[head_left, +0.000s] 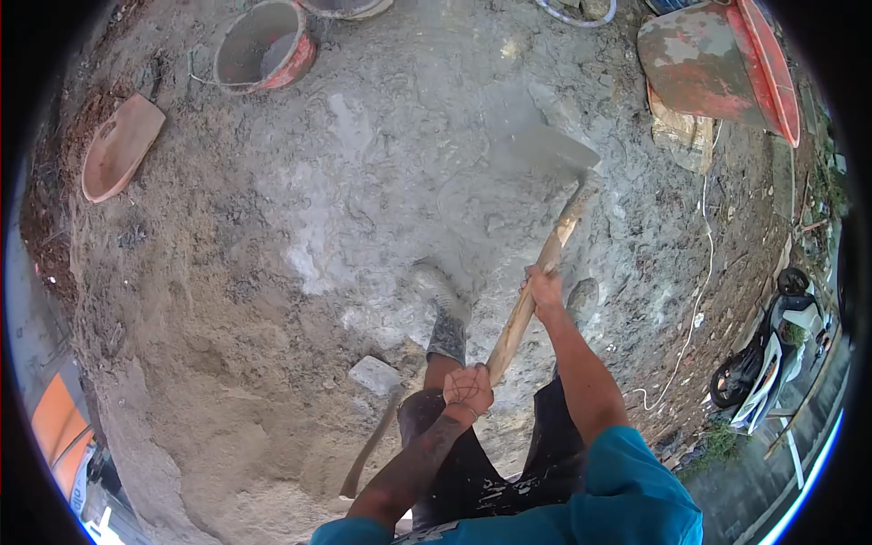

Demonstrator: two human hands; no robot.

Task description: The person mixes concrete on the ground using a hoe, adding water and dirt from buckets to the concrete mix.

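Note:
Both my hands are on a shovel, whose wooden handle slants up and to the right. My left hand closes around the upper end of the handle, close to my thigh. Farther down the shaft, my right hand is wrapped around the wood. The flat grey shovel blade rests at the wet grey mortar, partly coated with it. My boot stands in the mortar between my hands and the dry sand. Beside my left forearm lies a tool with a grey blade and a wooden handle.
A mortar-stained red bucket stands at the upper left, near a cut-open reddish container. At the upper right, a large red tub lies tilted by a sack. A white cord runs toward a parked motorbike.

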